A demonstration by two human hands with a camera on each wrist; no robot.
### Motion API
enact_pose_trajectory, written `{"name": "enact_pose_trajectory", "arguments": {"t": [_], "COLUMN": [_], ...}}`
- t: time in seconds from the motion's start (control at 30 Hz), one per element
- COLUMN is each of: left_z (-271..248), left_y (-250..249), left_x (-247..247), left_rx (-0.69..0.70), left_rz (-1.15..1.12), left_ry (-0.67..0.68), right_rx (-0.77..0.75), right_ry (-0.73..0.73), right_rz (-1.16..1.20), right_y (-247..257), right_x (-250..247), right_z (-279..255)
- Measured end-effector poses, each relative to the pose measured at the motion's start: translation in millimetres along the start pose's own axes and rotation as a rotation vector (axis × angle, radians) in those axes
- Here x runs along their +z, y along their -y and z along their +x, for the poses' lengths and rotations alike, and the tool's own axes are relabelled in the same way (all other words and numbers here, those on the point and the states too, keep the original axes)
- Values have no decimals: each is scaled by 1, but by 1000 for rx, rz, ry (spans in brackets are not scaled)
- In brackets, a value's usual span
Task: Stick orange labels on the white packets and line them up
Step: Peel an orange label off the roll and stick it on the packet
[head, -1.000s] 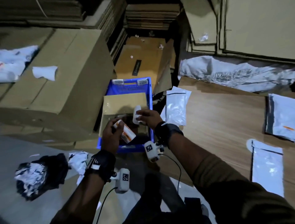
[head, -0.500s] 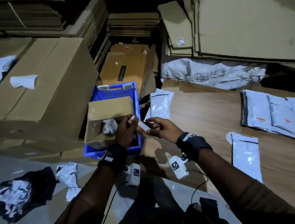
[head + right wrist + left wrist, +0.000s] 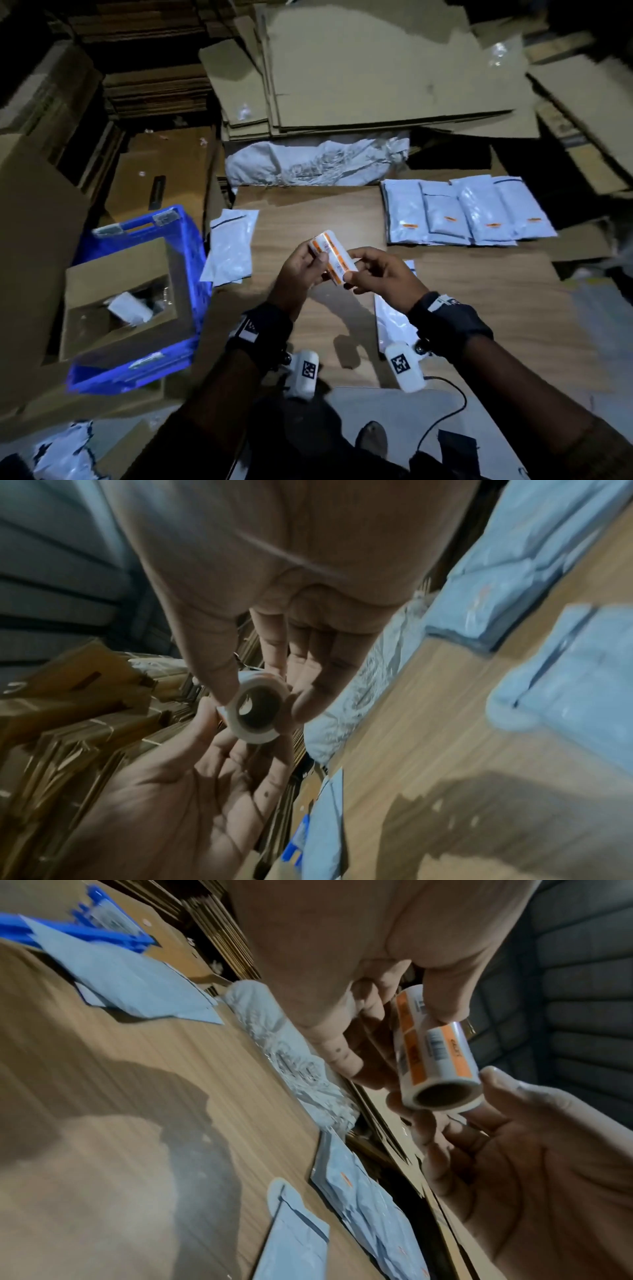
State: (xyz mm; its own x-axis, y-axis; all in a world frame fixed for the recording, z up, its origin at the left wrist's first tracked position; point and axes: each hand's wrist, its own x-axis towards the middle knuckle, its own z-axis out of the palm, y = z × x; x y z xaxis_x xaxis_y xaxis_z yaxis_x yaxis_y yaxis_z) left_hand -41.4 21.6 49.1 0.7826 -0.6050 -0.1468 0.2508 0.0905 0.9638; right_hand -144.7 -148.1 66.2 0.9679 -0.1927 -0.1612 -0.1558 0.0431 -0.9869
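1. The left hand (image 3: 298,270) and right hand (image 3: 378,274) both pinched the roll of orange labels (image 3: 334,255) above the wooden table (image 3: 496,308).
2. One white packet (image 3: 397,325) lay under the right wrist.
3. Bare wood lay between it and the row of labelled packets (image 3: 466,214) at the far edge.

You are in a packing or storage room, dimly lit. Flattened cardboard sheets (image 3: 376,68) lean in stacks around you, big cartons (image 3: 30,240) crowd the left, and a blue plastic crate (image 3: 181,233) sits beside the wood-grain tabletop (image 3: 318,219) where labelled white packets (image 3: 462,212) lie in a row.
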Motion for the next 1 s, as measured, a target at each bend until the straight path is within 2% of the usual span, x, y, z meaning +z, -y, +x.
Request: {"name": "enact_pose_trajectory", "arguments": {"t": [0.13,0.23,0.33,0.43,0.63,0.87,1.0], "left_z": [4,7,6,5,1,1,3], "left_y": [5,8,9,9,4,3,4], "left_x": [52,82,107,125,147,151,150], "left_rx": [6,15,17,43,44,-2,29], "left_rz": [-66,-52,-38,-28,-40,-40,-25], "left_ry": [57,89,116,153,236,254,253], "right_rx": [-72,-167,-316,-411,-364,-349,-339], "right_ry": [-64,-181,-282,-308,-342,-365,-365], "right_rz": [-202,-373,-440,-466,-303,-266,-245], "right_y": [4,11,22,28,20,19,18], "right_x": [-47,-78,-97,-104,-111,-116,-117], "right_z": [-28,-47,-62,-69,-71,-73,-72]}}
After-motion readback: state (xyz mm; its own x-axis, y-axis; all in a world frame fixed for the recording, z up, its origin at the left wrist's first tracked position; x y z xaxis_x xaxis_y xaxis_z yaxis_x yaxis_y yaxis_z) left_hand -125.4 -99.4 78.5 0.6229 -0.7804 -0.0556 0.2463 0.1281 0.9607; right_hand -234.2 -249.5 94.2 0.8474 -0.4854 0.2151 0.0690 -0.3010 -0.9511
